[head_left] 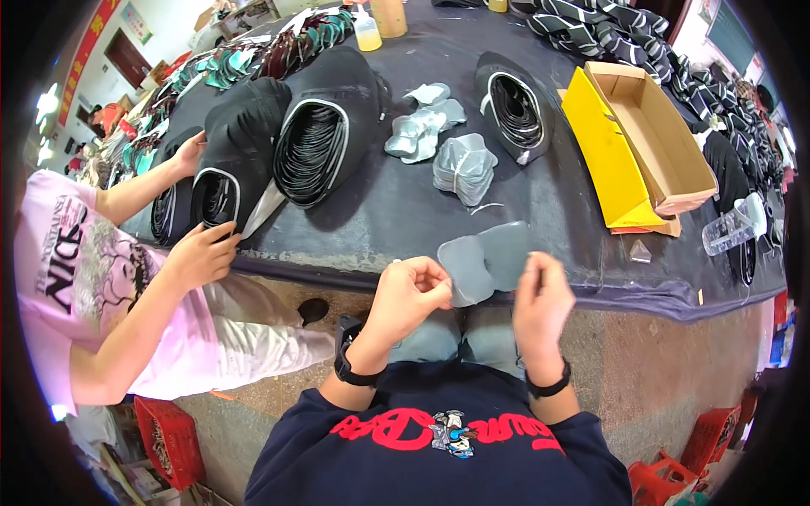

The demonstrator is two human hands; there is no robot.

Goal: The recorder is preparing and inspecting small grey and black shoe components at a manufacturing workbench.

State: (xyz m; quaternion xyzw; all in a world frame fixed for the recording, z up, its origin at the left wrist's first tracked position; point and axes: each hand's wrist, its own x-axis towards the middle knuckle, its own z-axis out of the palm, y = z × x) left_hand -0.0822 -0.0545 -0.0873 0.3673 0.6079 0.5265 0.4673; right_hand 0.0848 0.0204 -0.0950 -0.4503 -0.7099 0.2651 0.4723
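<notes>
In front of me, at the table's near edge, is a thin, smooth grey plastic piece [466,268] with rounded lobes; whether it is one piece or two overlapping is unclear. My left hand [412,291] pinches its left edge between thumb and fingers. Curled at its right edge, my right hand [544,295] appears to grip it with the fingertips. Just beyond lies a tied stack of similar grey pieces [464,171]. A loose heap of them [422,128] spreads behind that stack.
Bundles of nested black shoe uppers [333,93] and another such bundle [515,93] stand on the dark table [363,240]. To the right is an open yellow cardboard box [603,152] beside a clear plastic bottle [732,229]. At left, a co-worker's hands [202,253] touch black bundles.
</notes>
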